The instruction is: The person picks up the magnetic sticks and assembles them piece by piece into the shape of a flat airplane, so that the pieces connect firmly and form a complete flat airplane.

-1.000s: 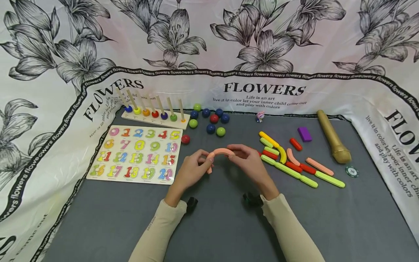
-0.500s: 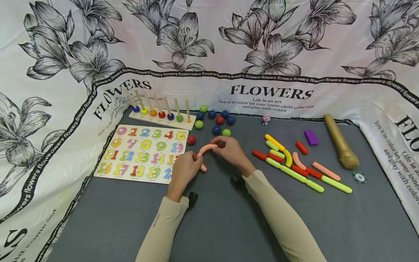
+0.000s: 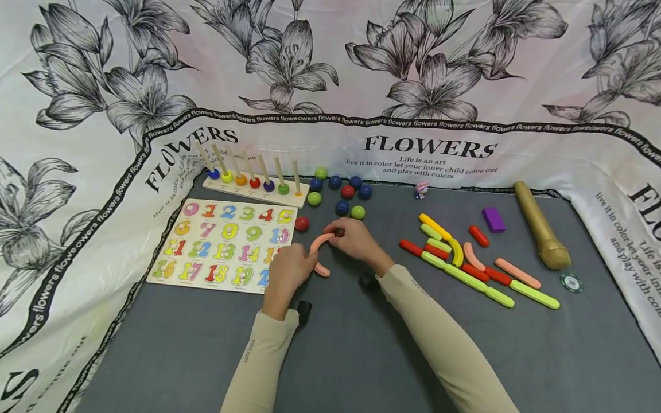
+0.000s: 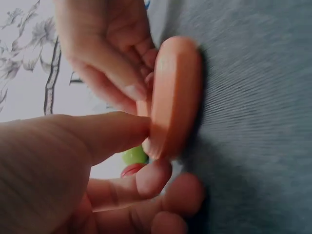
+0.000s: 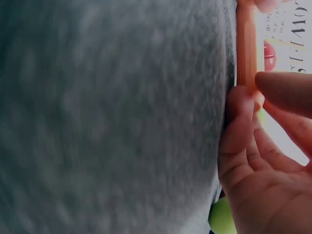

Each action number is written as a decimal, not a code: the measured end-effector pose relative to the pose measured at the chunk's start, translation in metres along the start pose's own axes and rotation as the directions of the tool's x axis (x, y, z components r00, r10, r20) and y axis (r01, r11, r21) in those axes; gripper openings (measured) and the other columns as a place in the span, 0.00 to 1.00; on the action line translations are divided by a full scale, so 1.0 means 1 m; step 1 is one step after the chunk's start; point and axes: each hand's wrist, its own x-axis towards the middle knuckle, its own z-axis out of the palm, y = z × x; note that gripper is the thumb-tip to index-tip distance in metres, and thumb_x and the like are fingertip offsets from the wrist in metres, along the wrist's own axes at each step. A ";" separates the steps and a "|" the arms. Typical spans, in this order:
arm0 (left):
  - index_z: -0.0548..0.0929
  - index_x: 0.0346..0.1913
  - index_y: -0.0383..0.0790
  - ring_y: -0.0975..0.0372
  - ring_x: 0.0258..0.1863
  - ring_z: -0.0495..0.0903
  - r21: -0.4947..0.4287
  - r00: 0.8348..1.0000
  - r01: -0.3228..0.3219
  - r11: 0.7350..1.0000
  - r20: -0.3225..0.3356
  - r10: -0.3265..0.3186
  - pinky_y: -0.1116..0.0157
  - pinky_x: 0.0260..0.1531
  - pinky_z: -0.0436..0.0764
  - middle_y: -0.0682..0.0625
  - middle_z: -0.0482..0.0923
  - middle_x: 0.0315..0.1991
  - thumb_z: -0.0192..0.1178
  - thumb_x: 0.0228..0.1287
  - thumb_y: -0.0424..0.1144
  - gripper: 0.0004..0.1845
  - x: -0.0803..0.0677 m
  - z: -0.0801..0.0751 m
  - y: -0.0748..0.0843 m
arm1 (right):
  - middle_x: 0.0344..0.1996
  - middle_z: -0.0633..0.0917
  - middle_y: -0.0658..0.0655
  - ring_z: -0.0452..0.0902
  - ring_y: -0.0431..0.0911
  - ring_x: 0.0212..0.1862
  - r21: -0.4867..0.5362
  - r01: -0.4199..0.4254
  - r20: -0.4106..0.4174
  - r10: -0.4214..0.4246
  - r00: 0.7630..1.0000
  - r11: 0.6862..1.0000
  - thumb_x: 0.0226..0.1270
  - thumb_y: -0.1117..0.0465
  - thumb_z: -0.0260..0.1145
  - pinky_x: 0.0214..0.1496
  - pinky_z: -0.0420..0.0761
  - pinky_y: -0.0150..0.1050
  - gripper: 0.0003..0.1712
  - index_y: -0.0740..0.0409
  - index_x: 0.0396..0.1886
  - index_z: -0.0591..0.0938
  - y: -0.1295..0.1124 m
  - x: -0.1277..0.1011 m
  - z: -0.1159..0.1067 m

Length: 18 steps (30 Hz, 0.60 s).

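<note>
Salmon-pink curved toy pieces, joined end to end, lie between the hands on the grey cloth, right of the number board. My left hand (image 3: 289,269) pinches them near the joint; the lower curved piece (image 3: 322,270) sticks out past its fingertips. Thumb and fingertips of my right hand (image 3: 353,238) pinch the far end of the upper curved piece (image 3: 321,241). In the left wrist view the near pink piece (image 4: 175,92) sits close over the cloth, against the left thumb. The right wrist view has the other pink piece (image 5: 247,44) between the right thumb and forefinger.
A number puzzle board (image 3: 222,246) lies under the left hand's side, with a peg stacker (image 3: 253,189) behind. Several coloured balls (image 3: 342,207) sit beyond the hands. On the right are joined coloured sticks (image 3: 467,278), a purple block (image 3: 494,220), a gold microphone (image 3: 542,229) and a poker chip (image 3: 571,283).
The pink arc has turned and come left toward the board. My right hand has moved left with its end, and the left hand has shifted slightly. The head view has also shifted a little.
</note>
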 end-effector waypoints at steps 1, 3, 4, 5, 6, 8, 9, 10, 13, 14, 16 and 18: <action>0.78 0.25 0.38 0.57 0.17 0.69 -0.008 1.000 0.002 1.000 -0.010 -0.002 0.63 0.18 0.64 0.49 0.68 0.18 0.65 0.76 0.45 0.20 0.002 -0.001 0.000 | 0.45 0.89 0.61 0.84 0.51 0.41 -0.004 0.002 0.011 -0.002 1.000 1.000 0.72 0.71 0.70 0.46 0.84 0.45 0.12 0.66 0.51 0.90 -0.001 0.000 -0.001; 0.81 0.34 0.35 0.55 0.20 0.74 -0.033 1.000 0.005 0.999 -0.025 -0.006 0.61 0.21 0.69 0.46 0.73 0.23 0.66 0.76 0.45 0.17 0.004 -0.001 0.000 | 0.47 0.89 0.61 0.84 0.51 0.41 -0.011 -0.003 0.027 0.003 1.000 1.000 0.73 0.70 0.70 0.45 0.84 0.45 0.12 0.66 0.53 0.90 -0.002 0.000 -0.005; 0.82 0.39 0.33 0.54 0.22 0.76 -0.036 0.999 -0.001 0.999 -0.038 -0.001 0.60 0.23 0.72 0.45 0.76 0.25 0.67 0.76 0.45 0.16 0.006 0.000 0.000 | 0.48 0.89 0.61 0.84 0.51 0.42 -0.012 -0.011 0.031 0.011 0.999 1.000 0.73 0.70 0.70 0.45 0.84 0.45 0.12 0.66 0.53 0.90 -0.003 -0.001 -0.008; 0.82 0.44 0.32 0.53 0.24 0.78 -0.043 0.999 -0.006 0.999 -0.046 0.004 0.59 0.25 0.75 0.43 0.78 0.28 0.67 0.76 0.45 0.16 0.007 0.001 0.001 | 0.48 0.88 0.61 0.84 0.51 0.41 -0.010 -0.023 0.034 0.023 0.999 1.000 0.74 0.69 0.69 0.44 0.84 0.44 0.12 0.65 0.54 0.90 -0.004 -0.002 -0.011; 0.82 0.47 0.31 0.52 0.26 0.78 -0.053 0.999 -0.010 0.999 -0.048 0.007 0.58 0.26 0.76 0.42 0.79 0.30 0.67 0.77 0.45 0.17 0.008 0.002 0.001 | 0.47 0.88 0.61 0.84 0.50 0.40 -0.011 -0.032 0.032 0.032 0.999 0.999 0.75 0.68 0.69 0.43 0.83 0.44 0.12 0.65 0.54 0.90 -0.004 -0.002 -0.014; 0.82 0.52 0.29 0.51 0.26 0.79 -0.062 0.999 -0.022 0.998 -0.048 0.019 0.58 0.27 0.76 0.40 0.80 0.31 0.67 0.77 0.45 0.19 0.010 0.004 0.002 | 0.47 0.88 0.60 0.83 0.50 0.40 -0.013 -0.047 0.008 0.047 0.999 0.999 0.76 0.67 0.68 0.42 0.82 0.44 0.12 0.65 0.55 0.90 -0.003 -0.005 -0.022; 0.82 0.52 0.29 0.52 0.26 0.79 -0.061 0.998 -0.028 0.998 -0.050 0.025 0.58 0.27 0.76 0.41 0.80 0.31 0.67 0.77 0.45 0.19 0.010 0.006 0.002 | 0.47 0.88 0.60 0.83 0.50 0.40 -0.013 -0.051 -0.007 0.050 0.999 0.999 0.76 0.67 0.68 0.42 0.82 0.44 0.12 0.65 0.55 0.90 -0.003 -0.007 -0.027; 0.83 0.52 0.30 0.52 0.25 0.78 -0.058 0.998 -0.036 0.998 -0.054 0.033 0.59 0.26 0.75 0.41 0.80 0.31 0.67 0.77 0.45 0.18 0.010 0.007 0.003 | 0.47 0.88 0.61 0.83 0.51 0.41 -0.013 -0.051 -0.023 0.051 0.998 0.999 0.76 0.67 0.68 0.43 0.82 0.45 0.12 0.65 0.55 0.90 -0.002 -0.010 -0.033; 0.84 0.50 0.32 0.54 0.22 0.76 -0.059 0.997 -0.053 0.997 -0.064 0.049 0.61 0.23 0.72 0.44 0.78 0.28 0.67 0.77 0.43 0.15 0.010 0.009 0.001 | 0.47 0.88 0.62 0.84 0.53 0.43 -0.039 -0.035 -0.088 0.032 0.996 0.999 0.75 0.68 0.68 0.46 0.83 0.49 0.13 0.67 0.54 0.89 0.004 -0.021 -0.054; 0.84 0.49 0.32 0.54 0.21 0.76 -0.059 0.996 -0.064 0.996 -0.071 0.059 0.61 0.23 0.71 0.45 0.77 0.27 0.67 0.77 0.42 0.14 0.011 0.009 0.001 | 0.47 0.88 0.63 0.85 0.55 0.44 -0.049 -0.032 -0.110 0.026 0.994 0.998 0.75 0.68 0.68 0.47 0.84 0.51 0.12 0.68 0.53 0.89 0.008 -0.026 -0.061; 0.84 0.48 0.33 0.54 0.20 0.75 -0.057 0.994 -0.083 0.995 -0.080 0.079 0.61 0.22 0.70 0.45 0.76 0.25 0.67 0.77 0.41 0.12 0.011 0.010 -0.001 | 0.47 0.88 0.64 0.85 0.56 0.44 -0.084 -0.036 -0.150 0.024 0.988 0.996 0.74 0.69 0.68 0.48 0.84 0.53 0.12 0.70 0.52 0.89 0.016 -0.039 -0.077; 0.84 0.47 0.33 0.54 0.20 0.74 -0.055 0.992 -0.096 0.994 -0.081 0.092 0.61 0.22 0.69 0.46 0.76 0.24 0.67 0.77 0.41 0.12 0.010 0.011 -0.003 | 0.46 0.88 0.65 0.85 0.57 0.45 -0.124 -0.058 -0.169 0.036 0.985 0.991 0.74 0.69 0.69 0.48 0.84 0.55 0.12 0.70 0.51 0.89 0.027 -0.054 -0.090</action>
